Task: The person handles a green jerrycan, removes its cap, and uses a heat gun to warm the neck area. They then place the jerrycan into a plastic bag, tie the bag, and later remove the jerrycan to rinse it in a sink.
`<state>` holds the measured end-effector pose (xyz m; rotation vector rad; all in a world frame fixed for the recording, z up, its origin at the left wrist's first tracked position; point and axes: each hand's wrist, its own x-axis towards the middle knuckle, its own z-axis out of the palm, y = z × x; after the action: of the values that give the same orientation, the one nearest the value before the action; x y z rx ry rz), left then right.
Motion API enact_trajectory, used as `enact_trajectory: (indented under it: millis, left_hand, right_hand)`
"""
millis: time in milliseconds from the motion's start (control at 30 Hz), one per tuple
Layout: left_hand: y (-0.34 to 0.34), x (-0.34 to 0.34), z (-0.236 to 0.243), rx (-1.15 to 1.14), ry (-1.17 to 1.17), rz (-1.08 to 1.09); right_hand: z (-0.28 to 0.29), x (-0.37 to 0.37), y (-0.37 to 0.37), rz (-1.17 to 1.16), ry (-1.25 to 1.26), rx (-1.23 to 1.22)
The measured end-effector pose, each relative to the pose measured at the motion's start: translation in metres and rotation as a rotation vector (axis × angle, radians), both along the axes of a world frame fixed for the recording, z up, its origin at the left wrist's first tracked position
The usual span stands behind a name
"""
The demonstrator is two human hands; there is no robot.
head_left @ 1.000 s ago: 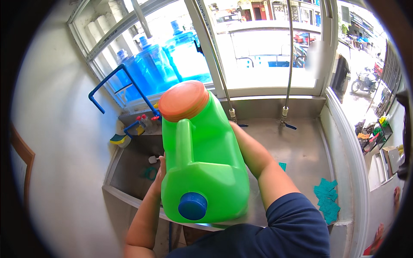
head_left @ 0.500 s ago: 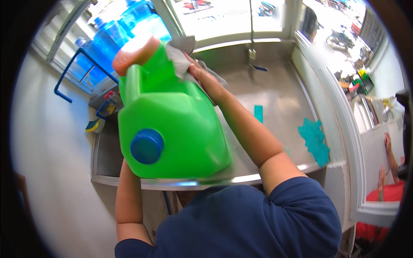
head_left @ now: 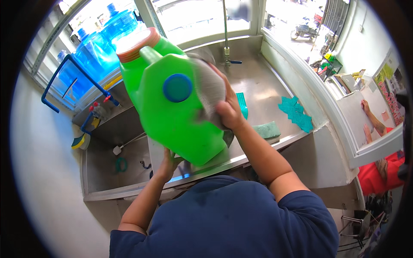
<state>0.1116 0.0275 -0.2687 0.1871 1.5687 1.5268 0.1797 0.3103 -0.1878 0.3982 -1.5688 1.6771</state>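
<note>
A large green plastic water jug (head_left: 185, 124) with a blue cap (head_left: 177, 87) on its side and an orange-red lid (head_left: 137, 43) at its top is held tilted over the metal counter. My left hand (head_left: 169, 164) supports it from underneath near its lower end, fingers partly hidden behind the plastic. With my right hand (head_left: 230, 109) I press a grey cloth (head_left: 211, 88) against the jug's right side. The cloth is blurred by motion, and my right fingers close over it.
A steel sink basin (head_left: 97, 172) lies at left. Teal patches (head_left: 296, 112) and a green block (head_left: 266, 130) lie on the counter's right. Blue bottles (head_left: 92, 51), a bent blue pipe (head_left: 64, 71) and a tap (head_left: 228, 60) stand beyond. Another person's red sleeve (head_left: 378, 172) shows at right.
The jug has turned and shifted right, its blue cap now higher. The cloth and my right hand have moved down the jug's side. My left hand has come into view beneath it.
</note>
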Motion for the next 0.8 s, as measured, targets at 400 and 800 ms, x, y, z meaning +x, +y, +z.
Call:
enact_trajectory:
  millis: [400, 800]
  left_hand:
    - [-0.021, -0.022, -0.011, 0.016, -0.037, -0.333]
    - [0.042, -0.198, 0.042, 0.512, 0.282, 0.174]
  right_hand:
    - [0.034, 0.018, -0.088, -0.825, 0.079, 0.306]
    - [0.018, 0.015, -0.187, -1.352, -0.197, 1.039]
